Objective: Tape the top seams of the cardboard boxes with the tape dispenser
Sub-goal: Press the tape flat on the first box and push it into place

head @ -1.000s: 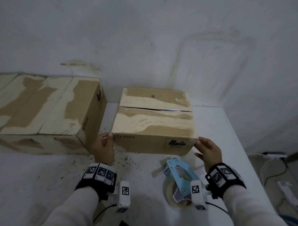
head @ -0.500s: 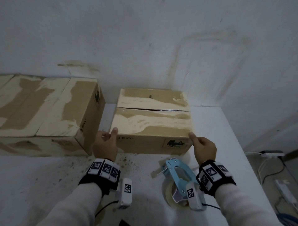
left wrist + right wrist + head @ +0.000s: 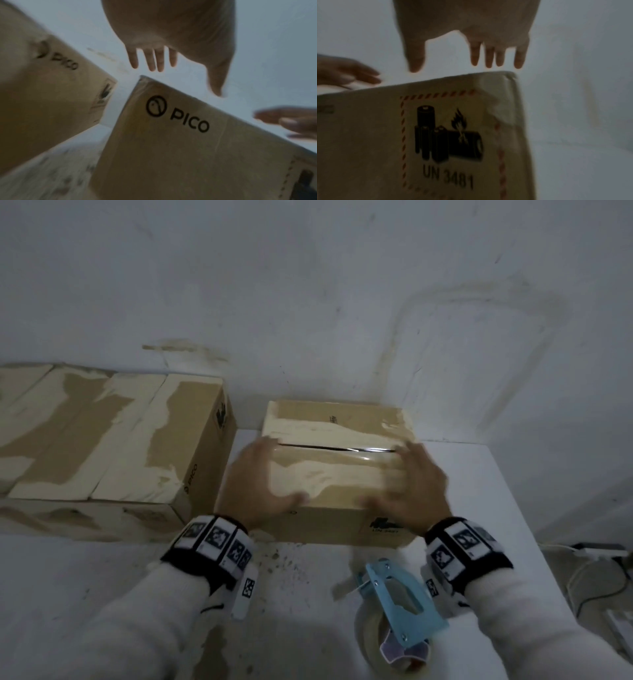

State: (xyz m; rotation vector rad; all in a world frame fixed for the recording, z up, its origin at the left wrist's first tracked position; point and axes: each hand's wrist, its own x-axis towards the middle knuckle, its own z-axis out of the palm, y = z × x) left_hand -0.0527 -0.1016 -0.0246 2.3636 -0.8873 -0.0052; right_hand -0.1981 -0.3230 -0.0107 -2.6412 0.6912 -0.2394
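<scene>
**Both hands spread above an untaped carton**

A stained white wall (image 3: pixel 308 285) fills the upper half of your head view. Below it runs the white table (image 3: pixel 479 491), its near surface speckled with dark marks. At the left a long cardboard box (image 3: pixel 102 440) lies across the table, its top scuffed pale in broad patches and a PICO logo printed on its end face. Just to its right, apart from it by a narrow gap, sits the smaller cardboard box (image 3: pixel 339 463), back against the wall. Its top seam (image 3: pixel 339 447) runs left to right as a dark open slit, the two flaps not quite meeting; its near face carries a PICO logo at the left and a battery hazard label marked UN 3481 at the right.

Your left hand (image 3: pixel 255 481) is over the box's left end and your right hand (image 3: pixel 416 491) over its right end, both blurred. The wrist views show each hand with fingers straight and spread, thumb apart, just above the top edge and holding nothing; whether the palms touch the cardboard cannot be told.

The light blue tape dispenser (image 3: pixel 397 607) lies on the table in front of the box, near your right wrist, its roll of tape (image 3: pixel 368 631) toward you.
</scene>
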